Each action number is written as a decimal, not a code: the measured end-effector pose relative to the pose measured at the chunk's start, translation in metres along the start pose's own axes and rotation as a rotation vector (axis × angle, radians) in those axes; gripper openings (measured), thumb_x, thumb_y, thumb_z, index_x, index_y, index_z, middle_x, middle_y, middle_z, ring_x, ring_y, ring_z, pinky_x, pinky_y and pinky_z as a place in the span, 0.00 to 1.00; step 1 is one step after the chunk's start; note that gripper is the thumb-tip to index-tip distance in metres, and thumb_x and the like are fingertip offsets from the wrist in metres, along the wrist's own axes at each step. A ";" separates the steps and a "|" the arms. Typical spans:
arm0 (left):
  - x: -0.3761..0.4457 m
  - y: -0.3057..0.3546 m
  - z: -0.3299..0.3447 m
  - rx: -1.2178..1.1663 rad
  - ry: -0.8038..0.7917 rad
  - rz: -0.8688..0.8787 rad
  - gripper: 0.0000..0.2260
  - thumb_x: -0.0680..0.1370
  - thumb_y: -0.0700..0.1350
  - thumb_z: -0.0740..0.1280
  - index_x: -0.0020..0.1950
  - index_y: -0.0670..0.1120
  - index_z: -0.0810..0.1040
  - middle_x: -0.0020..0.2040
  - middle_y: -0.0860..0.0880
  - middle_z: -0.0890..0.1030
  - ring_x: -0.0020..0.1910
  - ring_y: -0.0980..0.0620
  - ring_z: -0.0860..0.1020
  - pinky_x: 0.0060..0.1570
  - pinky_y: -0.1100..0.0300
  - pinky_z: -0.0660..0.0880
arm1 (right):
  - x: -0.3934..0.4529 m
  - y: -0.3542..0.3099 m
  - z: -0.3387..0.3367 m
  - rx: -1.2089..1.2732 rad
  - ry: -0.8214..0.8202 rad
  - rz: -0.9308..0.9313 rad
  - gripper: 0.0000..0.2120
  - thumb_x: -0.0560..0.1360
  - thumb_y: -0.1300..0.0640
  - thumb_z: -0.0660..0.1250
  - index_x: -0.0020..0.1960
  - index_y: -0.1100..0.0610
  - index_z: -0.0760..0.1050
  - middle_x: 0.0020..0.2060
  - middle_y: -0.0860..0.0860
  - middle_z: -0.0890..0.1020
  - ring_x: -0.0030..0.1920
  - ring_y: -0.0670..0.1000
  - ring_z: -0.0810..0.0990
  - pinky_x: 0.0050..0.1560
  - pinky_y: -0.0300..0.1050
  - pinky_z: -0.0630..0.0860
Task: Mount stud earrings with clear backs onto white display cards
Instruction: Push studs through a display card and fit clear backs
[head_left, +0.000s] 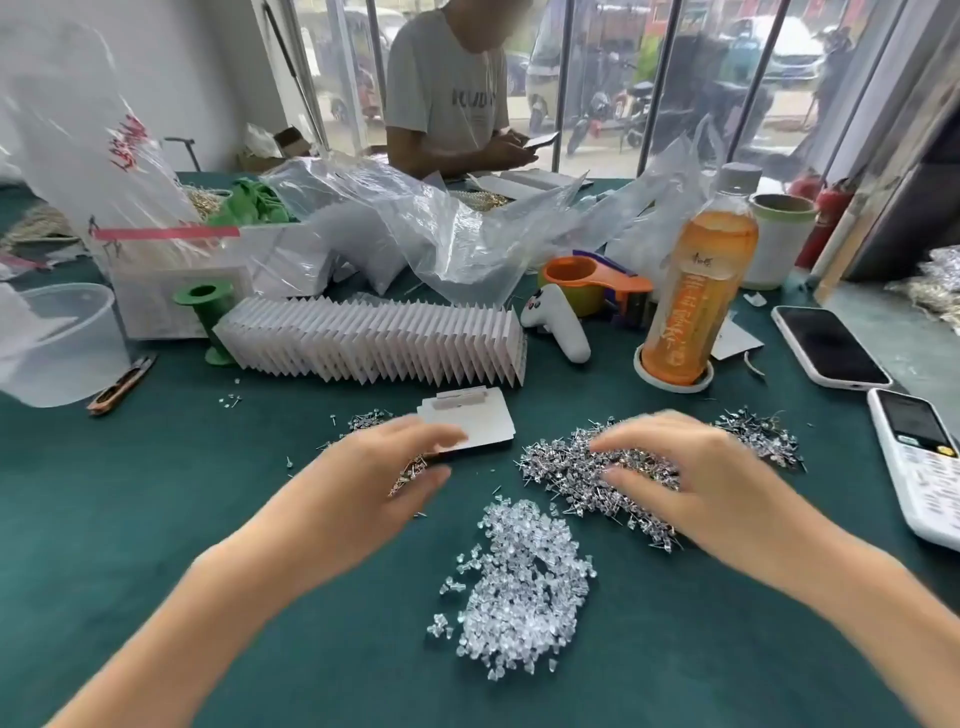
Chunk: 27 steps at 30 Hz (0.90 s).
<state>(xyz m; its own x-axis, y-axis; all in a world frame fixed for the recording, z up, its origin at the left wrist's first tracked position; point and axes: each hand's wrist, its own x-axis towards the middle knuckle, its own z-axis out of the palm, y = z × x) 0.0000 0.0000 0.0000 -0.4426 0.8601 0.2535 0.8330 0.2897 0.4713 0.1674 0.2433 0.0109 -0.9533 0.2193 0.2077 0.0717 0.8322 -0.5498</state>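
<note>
My left hand (363, 483) rests palm-down with relaxed fingers; its fingertips touch the near left corner of a small stack of white, flat display cards (472, 421), and it holds nothing that I can see. My right hand (691, 478) lies spread, fingers loosely extended, on a heap of silver-coloured metal stud earrings (571, 467) with thin pins; motion blur hides whether any stud is pinched.

The heap sits on dark green, felt-like table cloth (156, 493), right of the card stack. A smaller scatter of studs (363, 418) lies beside and under my left hand. Near of the heap lies a separate pile of clear, glossy plastic earring backs (524, 587), small and bullet-shaped.

Far of the card stack, a long row of white folded cards (374, 343) stands on edge in a zigzag. Right of it stands a clear plastic bottle (701, 280) holding orange liquid, set in a round white coaster. A translucent plastic tub (57, 338) sits at the far left edge; its contents cannot be determined. Crumpled clear plastic bags (415, 234) cover the far side of the table. Two phones (826, 345) lie at the right edge.
</note>
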 end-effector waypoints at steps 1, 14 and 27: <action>0.015 -0.006 0.007 0.035 0.029 -0.040 0.16 0.79 0.46 0.65 0.66 0.55 0.72 0.62 0.62 0.76 0.56 0.59 0.76 0.59 0.60 0.71 | 0.019 0.001 0.010 -0.084 0.017 -0.032 0.14 0.75 0.49 0.67 0.60 0.45 0.77 0.57 0.38 0.79 0.59 0.38 0.74 0.62 0.36 0.67; 0.057 -0.036 0.039 0.314 0.026 -0.068 0.14 0.77 0.49 0.66 0.61 0.46 0.78 0.69 0.53 0.72 0.64 0.52 0.74 0.57 0.58 0.72 | 0.104 -0.001 0.078 -0.642 -0.092 -0.323 0.17 0.80 0.45 0.58 0.62 0.52 0.75 0.64 0.46 0.76 0.68 0.51 0.66 0.64 0.45 0.59; 0.051 -0.028 0.042 0.425 0.086 0.023 0.11 0.81 0.49 0.61 0.52 0.45 0.81 0.53 0.52 0.82 0.50 0.49 0.81 0.46 0.54 0.76 | 0.103 -0.008 0.078 -0.823 -0.124 -0.443 0.13 0.83 0.54 0.52 0.57 0.55 0.75 0.56 0.49 0.79 0.63 0.53 0.69 0.63 0.46 0.63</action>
<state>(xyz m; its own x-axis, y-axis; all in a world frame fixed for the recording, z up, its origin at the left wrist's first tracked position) -0.0318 0.0532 -0.0360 -0.4331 0.8356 0.3380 0.8978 0.4331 0.0797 0.0460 0.2193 -0.0259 -0.9644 -0.2195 0.1473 -0.1652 0.9355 0.3125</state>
